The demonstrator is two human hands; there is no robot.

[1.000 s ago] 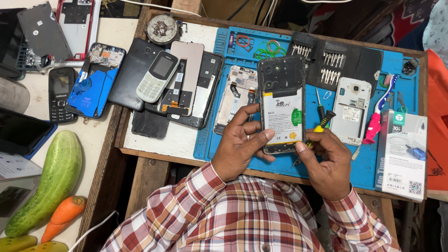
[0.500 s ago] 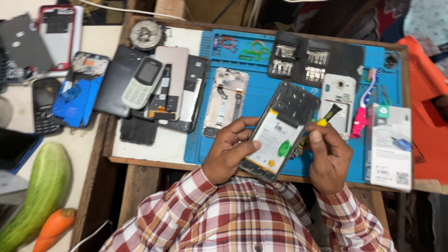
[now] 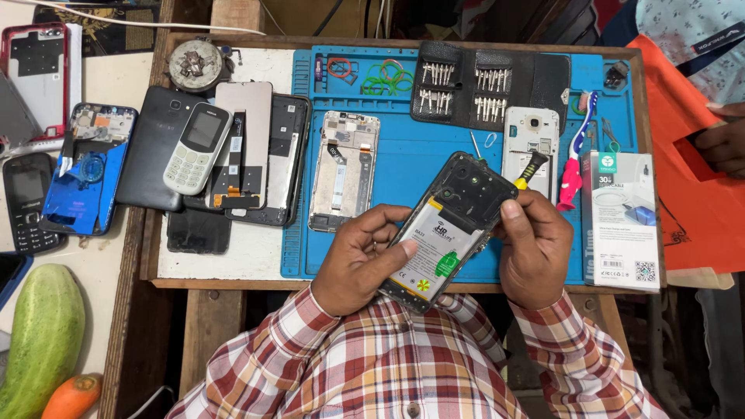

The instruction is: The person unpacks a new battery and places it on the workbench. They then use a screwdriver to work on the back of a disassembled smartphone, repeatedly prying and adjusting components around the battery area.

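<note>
While the opened phone is held tilted over the near edge of the worktop, its lower end hangs past the wooden rim above the person's checked shirt. Both hands are grasping: the left hand cups the phone from the side with its thumb on the white battery, and the right hand steadies the phone's upper edge while clenched round a screwdriver with a yellow and black handle. Open room is scant; only a strip of the blue mat between the hands and the stripped phone frame lies bare. To the right a white box sits close to the right hand at the mat's edge. Farther off lie one white phone back, one pink-handled toothbrush, one grey keypad phone resting on three stacked dark panels, and one black case of screwdriver bits in four rows. Beyond the tray's left edge sit a blue phone shell, a black keypad phone, a cucumber and a carrot. At far right, another person's hand rests on orange cloth
</note>
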